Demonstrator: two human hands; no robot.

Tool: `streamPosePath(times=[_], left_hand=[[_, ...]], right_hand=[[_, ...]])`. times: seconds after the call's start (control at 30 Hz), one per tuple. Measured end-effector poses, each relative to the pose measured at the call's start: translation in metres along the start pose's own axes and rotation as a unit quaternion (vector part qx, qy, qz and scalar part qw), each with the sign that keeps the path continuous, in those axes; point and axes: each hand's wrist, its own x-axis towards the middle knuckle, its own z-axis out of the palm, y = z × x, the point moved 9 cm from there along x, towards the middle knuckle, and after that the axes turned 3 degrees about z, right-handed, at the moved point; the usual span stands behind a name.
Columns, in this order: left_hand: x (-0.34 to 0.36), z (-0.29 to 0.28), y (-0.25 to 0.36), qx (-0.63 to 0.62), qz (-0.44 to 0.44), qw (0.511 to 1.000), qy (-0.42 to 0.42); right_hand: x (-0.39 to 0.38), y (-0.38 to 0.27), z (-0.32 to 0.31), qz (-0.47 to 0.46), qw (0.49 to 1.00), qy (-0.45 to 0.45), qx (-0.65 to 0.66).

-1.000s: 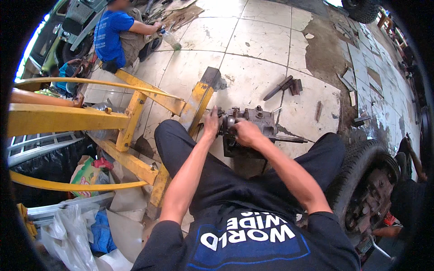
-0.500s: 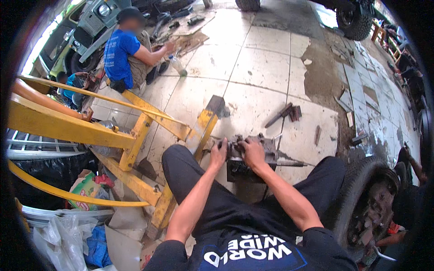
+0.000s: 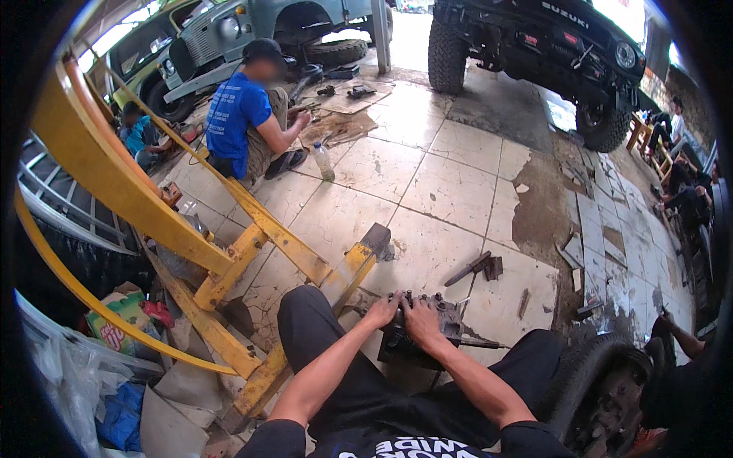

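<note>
Between my legs on the tiled floor stands a dark, greasy metal gearbox housing (image 3: 412, 349), with a thin shaft (image 3: 482, 343) sticking out on its right. My left hand (image 3: 382, 311) is at its upper left edge, fingers closed on the top. Beside it, my right hand (image 3: 422, 320) lies over the top, its fingers curled down onto small raised parts. The fingertips of both hands nearly meet, and what lies beneath them is hidden. Beyond the housing, to the right, a dark bar-like tool (image 3: 468, 269) and a small dark metal block (image 3: 494, 267) rest on the floor.
A yellow hoist frame (image 3: 252, 244) stands close on my left. A wheel with tyre (image 3: 595, 389) is at my right knee. Ahead left, a person in blue (image 3: 243, 122) sits near a bottle (image 3: 324, 162). Broken tiles (image 3: 573, 248) lie right; vehicles (image 3: 534, 46) stand beyond.
My view has tilted up, showing more of the vehicles. My left hand has come from the housing's left side onto its top, next to my right hand.
</note>
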Motion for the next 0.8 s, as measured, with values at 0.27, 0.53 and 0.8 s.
streamPosePath(times=[0.27,0.53,0.8], left_hand=[[0.022,0.017,-0.021,0.037,0.084,0.995,-0.048],[-0.022,-0.006,0.021,0.008,0.057,0.996,-0.071],[-0.02,-0.014,0.017,0.016,0.058,0.997,-0.046]], right_hand=[[0.017,-0.013,0.006,0.01,0.993,-0.088,0.078],[0.02,-0.001,-0.012,-0.03,0.99,-0.136,-0.013],[0.008,0.001,-0.009,0.03,0.993,-0.027,0.112]])
